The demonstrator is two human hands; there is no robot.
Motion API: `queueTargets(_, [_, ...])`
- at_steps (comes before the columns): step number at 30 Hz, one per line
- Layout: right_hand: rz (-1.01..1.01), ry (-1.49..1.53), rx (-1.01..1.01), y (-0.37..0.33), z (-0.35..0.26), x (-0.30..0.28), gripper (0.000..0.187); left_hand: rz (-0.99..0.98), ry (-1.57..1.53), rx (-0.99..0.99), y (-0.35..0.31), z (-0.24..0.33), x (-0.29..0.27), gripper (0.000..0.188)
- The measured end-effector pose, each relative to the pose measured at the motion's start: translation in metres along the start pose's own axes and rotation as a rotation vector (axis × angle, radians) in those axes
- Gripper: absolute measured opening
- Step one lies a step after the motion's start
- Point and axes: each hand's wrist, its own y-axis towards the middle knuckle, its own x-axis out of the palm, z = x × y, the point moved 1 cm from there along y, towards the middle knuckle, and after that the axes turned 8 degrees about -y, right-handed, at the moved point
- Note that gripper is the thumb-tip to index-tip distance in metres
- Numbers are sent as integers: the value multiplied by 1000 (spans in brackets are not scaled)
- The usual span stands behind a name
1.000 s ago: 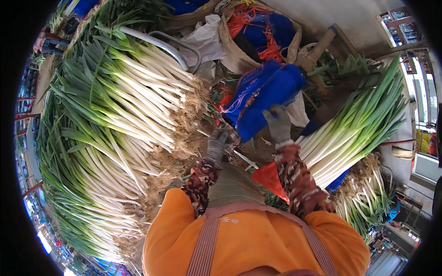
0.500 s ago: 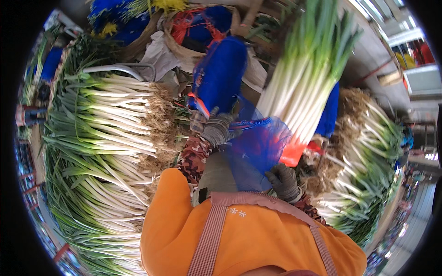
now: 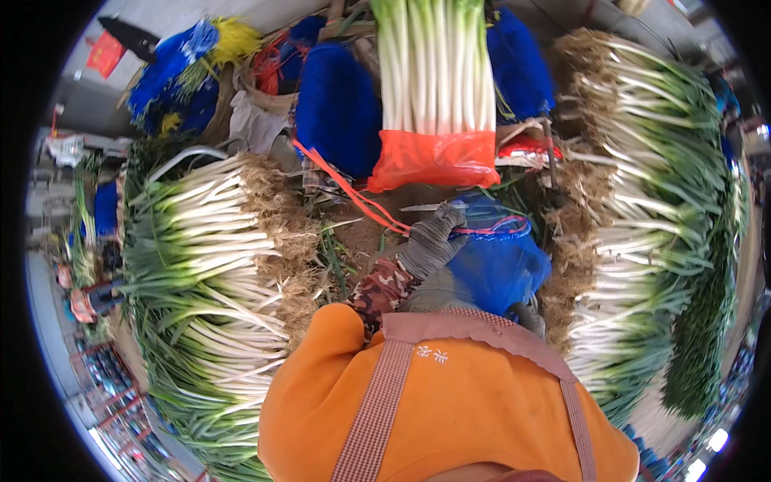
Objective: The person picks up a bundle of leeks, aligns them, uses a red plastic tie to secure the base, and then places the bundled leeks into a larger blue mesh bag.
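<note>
My left hand point(image 3: 434, 241), in a grey glove, is closed around the gathered rim of a blue mesh bag point(image 3: 502, 269). A red and blue cord runs along that rim. Two long red strips point(image 3: 353, 193) stretch from beside this hand up to the left. My right hand point(image 3: 528, 320), in a dark glove, is at the bag's lower right edge; the apron covers much of it, and its fingers are not clear. Ahead, a bundle of leeks point(image 3: 438, 72) stands with its root end inside a red plastic wrapper point(image 3: 438, 157).
Leeks with roots are heaped on the left point(image 3: 217, 241) and right point(image 3: 634, 201). Two blue cloth-like shapes point(image 3: 337, 108) point(image 3: 518, 64) flank the bundle. Behind on the left are red strings point(image 3: 269, 68) and a blue-and-yellow pile point(image 3: 181, 84). A curved metal bar point(image 3: 189, 157) sticks out of the left heap.
The view has turned, bringing the leek bundle to the middle. My left hand still grips the mesh bag. The red strips now stretch out long beside it. My right hand is more hidden.
</note>
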Motion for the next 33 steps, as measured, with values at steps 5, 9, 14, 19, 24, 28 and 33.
queueTargets(5, [526,24,-219,63,-72,-120,44,-77,117,392,9,41,10,32])
queueTargets(9, [406,-50,-673,97,-120,-170,46,-173,194,637,33,75,7,30])
queueTargets(14, [210,-124,-646,114,-108,-150,27,-107,120,526,50,84,-21,26])
queueTargets(19, [371,225,-756,146,-130,-195,23,-570,-134,325,62,87,-55,20])
queueTargets(24, [-130,641,-464,119,-132,-249,30,-356,-1177,18,92,88,-121,12])
queueTargets(28, [-272,718,-558,95,-138,-282,31,-250,-1427,-4,104,105,-160,21])
queueTargets(33, [74,781,-861,73,-78,-311,19,-463,-1613,-64,154,88,-164,31])
